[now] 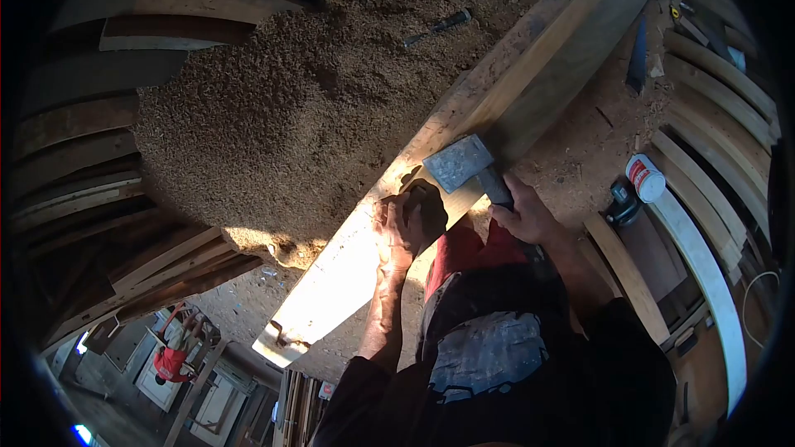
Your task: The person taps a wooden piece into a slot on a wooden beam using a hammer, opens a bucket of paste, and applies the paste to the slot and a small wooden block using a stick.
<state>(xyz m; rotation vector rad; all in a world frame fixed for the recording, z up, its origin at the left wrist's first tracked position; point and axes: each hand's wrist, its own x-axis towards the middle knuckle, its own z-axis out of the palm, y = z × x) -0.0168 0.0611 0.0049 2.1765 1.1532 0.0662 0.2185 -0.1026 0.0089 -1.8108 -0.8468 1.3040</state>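
Observation:
A long wooden beam (331,290) runs diagonally from the lower left to the upper right, partly in bright sunlight. My left hand (399,232) rests over the beam with its fingers curled; what they hold, if anything, is lost in shadow. My right hand (527,211) is wrapped round the dark handle of a mallet. Its blocky grey head (458,163) is above the beam, just up and to the right of my left hand.
Sawdust (281,116) is heaped left of the beam, with a dark tool (439,26) on it. Planks (704,273) line both sides. At right are a white-and-red can (648,184), a black power tool (622,201) and a saw (637,58). Another person (170,364) is at lower left.

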